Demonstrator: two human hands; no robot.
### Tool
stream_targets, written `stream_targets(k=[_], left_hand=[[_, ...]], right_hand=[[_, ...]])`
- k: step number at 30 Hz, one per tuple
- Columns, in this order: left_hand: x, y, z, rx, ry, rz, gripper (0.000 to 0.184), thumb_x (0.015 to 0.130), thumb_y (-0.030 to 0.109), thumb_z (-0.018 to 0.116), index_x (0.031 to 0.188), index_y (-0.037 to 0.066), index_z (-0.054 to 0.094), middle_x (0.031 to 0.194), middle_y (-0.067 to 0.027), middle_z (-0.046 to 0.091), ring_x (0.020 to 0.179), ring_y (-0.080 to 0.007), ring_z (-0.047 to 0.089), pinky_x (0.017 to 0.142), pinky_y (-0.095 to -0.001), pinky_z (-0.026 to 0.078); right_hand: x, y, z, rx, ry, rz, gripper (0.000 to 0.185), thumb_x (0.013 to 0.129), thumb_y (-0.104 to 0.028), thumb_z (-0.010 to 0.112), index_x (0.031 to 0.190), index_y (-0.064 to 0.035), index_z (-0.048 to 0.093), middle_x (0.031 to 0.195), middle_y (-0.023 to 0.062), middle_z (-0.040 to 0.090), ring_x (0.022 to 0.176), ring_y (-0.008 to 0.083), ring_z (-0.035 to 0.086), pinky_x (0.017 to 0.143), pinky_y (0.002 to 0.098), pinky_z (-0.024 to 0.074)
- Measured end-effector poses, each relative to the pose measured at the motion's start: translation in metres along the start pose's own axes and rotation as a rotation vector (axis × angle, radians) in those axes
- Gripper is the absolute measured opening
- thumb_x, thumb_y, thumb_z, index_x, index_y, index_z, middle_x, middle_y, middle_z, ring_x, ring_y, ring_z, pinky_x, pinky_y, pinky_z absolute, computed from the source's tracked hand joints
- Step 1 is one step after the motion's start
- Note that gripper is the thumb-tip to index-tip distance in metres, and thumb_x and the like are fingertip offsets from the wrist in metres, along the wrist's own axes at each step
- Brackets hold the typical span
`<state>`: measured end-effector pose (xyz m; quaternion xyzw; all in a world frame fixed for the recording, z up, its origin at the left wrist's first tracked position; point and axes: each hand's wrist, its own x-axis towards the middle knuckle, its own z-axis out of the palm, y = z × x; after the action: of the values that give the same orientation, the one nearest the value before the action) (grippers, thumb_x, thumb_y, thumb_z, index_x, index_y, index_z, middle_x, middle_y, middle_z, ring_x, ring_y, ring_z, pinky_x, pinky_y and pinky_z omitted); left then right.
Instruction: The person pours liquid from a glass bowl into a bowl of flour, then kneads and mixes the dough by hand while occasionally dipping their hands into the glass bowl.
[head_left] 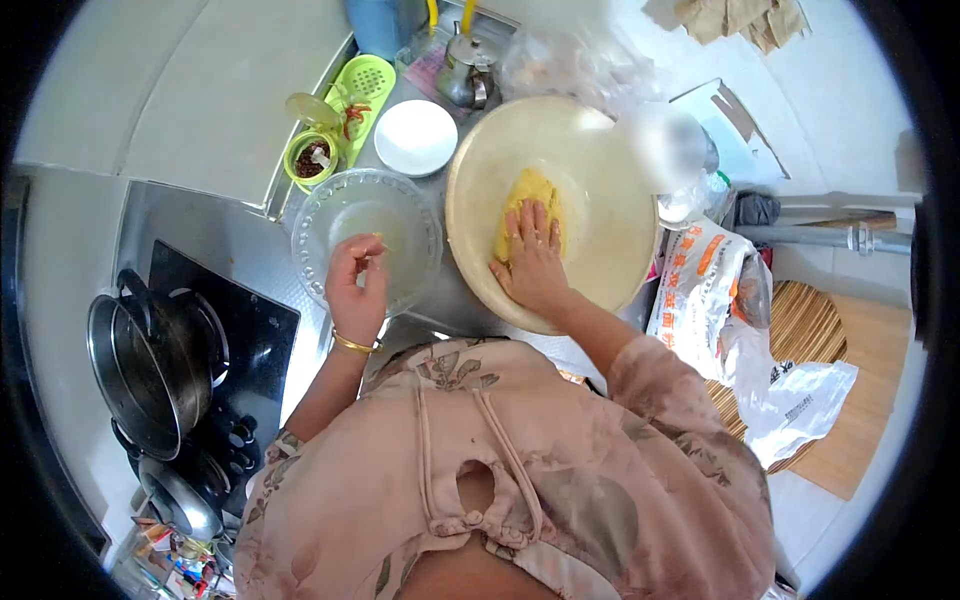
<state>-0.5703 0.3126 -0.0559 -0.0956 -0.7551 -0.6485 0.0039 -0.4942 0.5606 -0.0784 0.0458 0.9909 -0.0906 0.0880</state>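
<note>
A large cream basin (610, 240) holds a lump of yellow dough (537, 187) on its left side. My right hand (532, 255) lies on the dough with its fingers spread and bits of dough stuck to them. Over a clear glass bowl (405, 225) on the left is my left hand (358, 280), its fingers curled together with a little yellow dough at the tips. A gold bracelet circles that wrist. The inside of the left fist is hidden. A white bowl (416, 138) stands behind the glass bowl.
A dark pot (150, 370) is on the black stove (265, 310) at the left. An open jar (312, 158), a green rack (365, 85) and a metal kettle (466, 72) stand behind the bowls. A printed plastic bag (700, 285) lies right of the basin, near a round woven board (808, 325).
</note>
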Motion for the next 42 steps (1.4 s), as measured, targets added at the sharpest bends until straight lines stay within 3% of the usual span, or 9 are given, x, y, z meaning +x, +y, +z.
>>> stream_targets(k=[7, 13, 19, 25, 28, 31, 37, 40, 42], left_hand=[[-0.010, -0.004, -0.008, -0.062, -0.003, -0.041, 0.024, 0.081, -0.009, 0.047, 0.102, -0.001, 0.056, 0.103, -0.0090, 0.054, 0.090, -0.0165, 0.057, 0.083, -0.0277, 0.046], [-0.014, -0.007, -0.012, -0.051, 0.035, -0.054, 0.022, 0.081, -0.008, 0.048, 0.101, -0.001, 0.056, 0.102, -0.0091, 0.055, 0.089, -0.0164, 0.058, 0.080, -0.0269, 0.046], [-0.021, -0.010, -0.007, -0.027, 0.007, -0.079, 0.022, 0.082, -0.009, 0.047, 0.101, -0.001, 0.055, 0.104, -0.0089, 0.054, 0.090, -0.0165, 0.058, 0.083, -0.0281, 0.046], [-0.021, 0.000, -0.025, -0.001, 0.070, -0.053, 0.022, 0.082, -0.010, 0.046, 0.100, -0.001, 0.056, 0.104, -0.0090, 0.054, 0.090, -0.0161, 0.058, 0.083, -0.0278, 0.046], [-0.030, -0.019, -0.041, 0.021, 0.123, -0.069, 0.022, 0.082, -0.011, 0.046, 0.100, -0.001, 0.056, 0.103, -0.0089, 0.055, 0.090, -0.0159, 0.058, 0.083, -0.0275, 0.046], [-0.028, -0.023, -0.035, -0.006, 0.136, -0.113, 0.022, 0.083, -0.011, 0.047, 0.101, -0.001, 0.056, 0.103, -0.0087, 0.055, 0.090, -0.0158, 0.058, 0.083, -0.0276, 0.046], [-0.025, -0.014, -0.006, -0.073, 0.081, -0.057, 0.023, 0.082, -0.011, 0.048, 0.101, 0.000, 0.056, 0.103, -0.0086, 0.055, 0.090, -0.0164, 0.058, 0.082, -0.0271, 0.046], [-0.022, 0.009, -0.002, -0.037, 0.042, 0.005, 0.024, 0.081, -0.011, 0.048, 0.101, 0.000, 0.056, 0.104, -0.0091, 0.055, 0.089, -0.0161, 0.058, 0.081, -0.0270, 0.046], [-0.023, 0.013, 0.001, -0.034, 0.033, 0.031, 0.025, 0.081, -0.011, 0.048, 0.101, 0.001, 0.057, 0.104, -0.0092, 0.054, 0.089, -0.0161, 0.058, 0.081, -0.0270, 0.046]], right_hand=[[0.006, 0.006, -0.016, 0.026, -0.077, -0.064, 0.061, 0.079, -0.020, 0.055, 0.134, -0.0010, 0.035, 0.143, 0.0275, 0.017, 0.136, 0.0388, 0.012, 0.107, 0.0535, 0.0162], [0.058, 0.048, -0.034, 1.403, 0.161, 0.308, 0.017, 0.075, 0.004, 0.040, 0.074, 0.0005, 0.056, 0.079, 0.0149, 0.061, 0.074, 0.0244, 0.061, 0.067, 0.0331, 0.0513], [0.099, 0.060, 0.014, 1.251, 0.130, 0.536, 0.015, 0.076, 0.003, 0.041, 0.069, -0.0023, 0.053, 0.059, 0.0073, 0.053, 0.055, 0.0157, 0.053, 0.049, 0.0284, 0.0406], [0.080, 0.063, 0.011, 0.791, 0.063, 0.176, 0.025, 0.078, -0.017, 0.055, 0.097, -0.0022, 0.060, 0.096, 0.0172, 0.060, 0.090, 0.0272, 0.058, 0.078, 0.0374, 0.0456], [0.033, 0.015, -0.034, -0.102, 0.227, -0.123, 0.066, 0.076, -0.044, 0.060, 0.129, -0.0082, 0.044, 0.137, 0.0238, 0.032, 0.129, 0.0355, 0.030, 0.103, 0.0499, 0.0256], [0.030, 0.025, -0.003, -0.044, -0.007, -0.145, 0.088, 0.074, -0.060, 0.054, 0.142, -0.0128, 0.023, 0.148, 0.0206, 0.005, 0.137, 0.0374, 0.001, 0.106, 0.0573, 0.0048], [0.035, 0.027, -0.003, -0.128, 0.002, -0.176, 0.088, 0.074, -0.056, 0.058, 0.142, -0.0133, 0.023, 0.146, 0.0228, 0.010, 0.136, 0.0384, 0.008, 0.105, 0.0598, 0.0091], [0.032, 0.033, -0.023, 0.248, -0.029, -0.169, 0.070, 0.079, -0.045, 0.057, 0.135, -0.0105, 0.037, 0.142, 0.0233, 0.024, 0.133, 0.0365, 0.021, 0.102, 0.0595, 0.0198], [0.030, 0.044, -0.025, -0.107, 0.028, -0.082, 0.053, 0.079, -0.035, 0.057, 0.123, -0.0062, 0.049, 0.131, 0.0227, 0.040, 0.120, 0.0321, 0.039, 0.095, 0.0563, 0.0289]])
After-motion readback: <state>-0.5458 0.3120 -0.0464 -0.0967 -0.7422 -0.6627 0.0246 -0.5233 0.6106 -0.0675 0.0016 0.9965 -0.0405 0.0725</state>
